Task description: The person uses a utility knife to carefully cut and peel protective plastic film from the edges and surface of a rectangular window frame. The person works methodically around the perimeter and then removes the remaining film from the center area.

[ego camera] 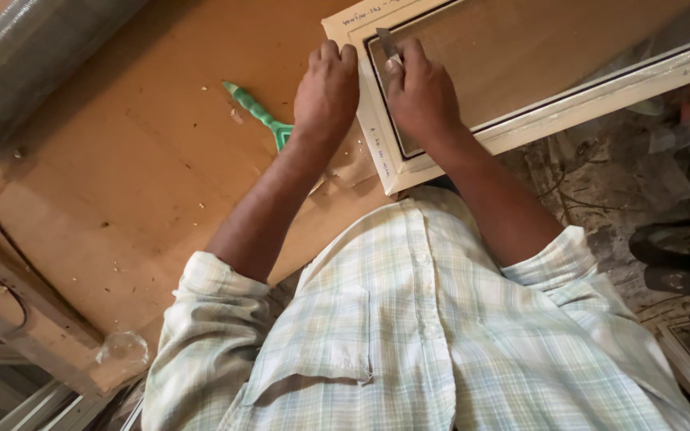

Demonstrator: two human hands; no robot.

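In the head view, the person is leaning over a brown board table (145,183), and the picture is showing the body from above, so the checked shirt (409,335) is filling the lower part. The right hand (423,97) is gripping a small flat metal blade (387,41); its fingers are closed together around the lower part of the blade, and only the grey tip is sticking out above the fingers. The long axis of the blade is running nearly along the short side of a cream window frame (377,144), and the tip is pointing away from the person, toward the corner of the frame at the top of the picture. The blade is lying at the inner edge of the frame, where the dark seal is meeting the fine mesh (537,48). The left hand (327,89) is pressing on the outer edge of the same frame, just beside the right hand, with the fingers curled and held together over the rim. A green plastic tool (259,114) is lying on the table near the left wrist, its handle pointing up and to the left. A grey roll (25,56) is lying at the upper left corner.
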